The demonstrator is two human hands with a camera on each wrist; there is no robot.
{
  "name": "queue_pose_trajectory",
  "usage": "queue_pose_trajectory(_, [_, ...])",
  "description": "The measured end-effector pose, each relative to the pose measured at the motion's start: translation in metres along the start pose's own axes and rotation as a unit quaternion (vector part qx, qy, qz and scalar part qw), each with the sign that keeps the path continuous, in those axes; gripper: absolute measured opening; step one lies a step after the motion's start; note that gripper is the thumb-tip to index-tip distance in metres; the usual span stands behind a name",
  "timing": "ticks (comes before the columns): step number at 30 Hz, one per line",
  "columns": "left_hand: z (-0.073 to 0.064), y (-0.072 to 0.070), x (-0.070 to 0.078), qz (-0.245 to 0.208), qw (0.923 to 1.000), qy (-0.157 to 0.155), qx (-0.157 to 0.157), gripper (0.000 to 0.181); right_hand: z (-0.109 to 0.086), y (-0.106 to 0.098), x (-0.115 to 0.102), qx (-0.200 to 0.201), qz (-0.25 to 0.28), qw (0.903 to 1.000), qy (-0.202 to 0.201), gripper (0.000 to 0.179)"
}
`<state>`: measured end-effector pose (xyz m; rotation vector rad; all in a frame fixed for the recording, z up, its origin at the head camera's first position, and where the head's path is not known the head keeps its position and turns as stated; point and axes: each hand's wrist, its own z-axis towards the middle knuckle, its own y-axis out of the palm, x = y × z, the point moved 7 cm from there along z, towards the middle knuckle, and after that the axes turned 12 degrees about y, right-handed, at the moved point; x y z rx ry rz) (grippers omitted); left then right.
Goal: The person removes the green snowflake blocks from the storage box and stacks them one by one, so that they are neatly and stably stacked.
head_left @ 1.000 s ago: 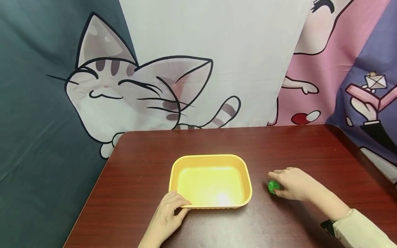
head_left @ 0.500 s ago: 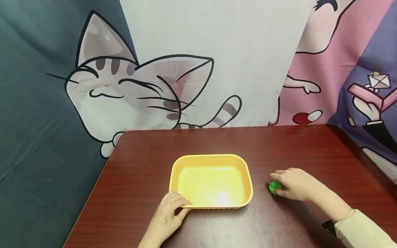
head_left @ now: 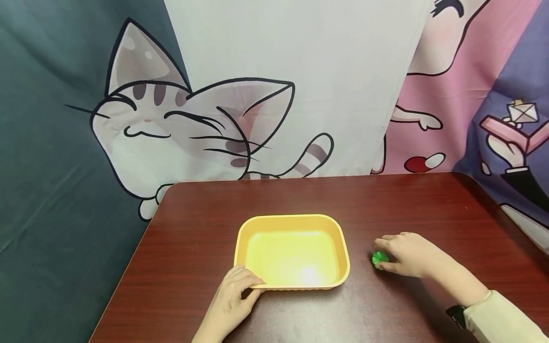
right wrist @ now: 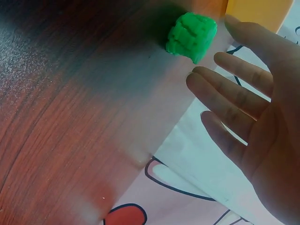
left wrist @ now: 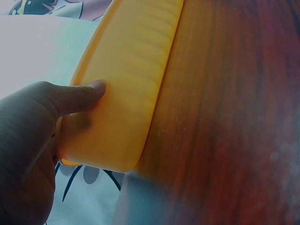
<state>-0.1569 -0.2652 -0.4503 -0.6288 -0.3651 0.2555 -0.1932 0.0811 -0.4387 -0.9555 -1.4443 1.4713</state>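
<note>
A shallow yellow tray [head_left: 291,252] with rounded corners stands on the table. My left hand [head_left: 231,300] holds its near left corner, fingers over the rim and thumb [left wrist: 91,93] against the outer wall in the left wrist view. To the right of the tray lies a small, bumpy green lump [head_left: 380,260], perhaps modelling clay. Over and beside it is my right hand [head_left: 409,255]. The right wrist view has the green lump [right wrist: 192,37] sitting before spread, mostly straight fingers [right wrist: 234,91], with a gap between them.
Dark red-brown wood makes up the tabletop [head_left: 193,247]. Behind its far edge hangs a cloth backdrop [head_left: 300,57] printed with a cartoon cat and other figures. My right forearm, in a pale sleeve [head_left: 497,317], crosses the right front of the table.
</note>
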Motion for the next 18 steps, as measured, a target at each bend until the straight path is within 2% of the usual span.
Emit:
queue_pose_trajectory(8, [-0.003,0.001,-0.005,-0.001,1.0,0.002,-0.007,0.004,0.0,-0.003,-0.002,0.046,0.002,0.9989,-0.014,0.026])
queue_pose_trajectory(12, [-0.006,0.004,-0.007,-0.006,0.9999,0.003,-0.01,0.011,-0.005,-0.005,-0.001,0.091,0.014,0.9956,-0.018,0.015])
queue_pose_trajectory(18, [-0.009,0.01,-0.009,-0.017,0.9997,0.005,-0.018,0.022,-0.014,-0.006,0.007,0.173,0.036,0.9839,-0.029,0.018])
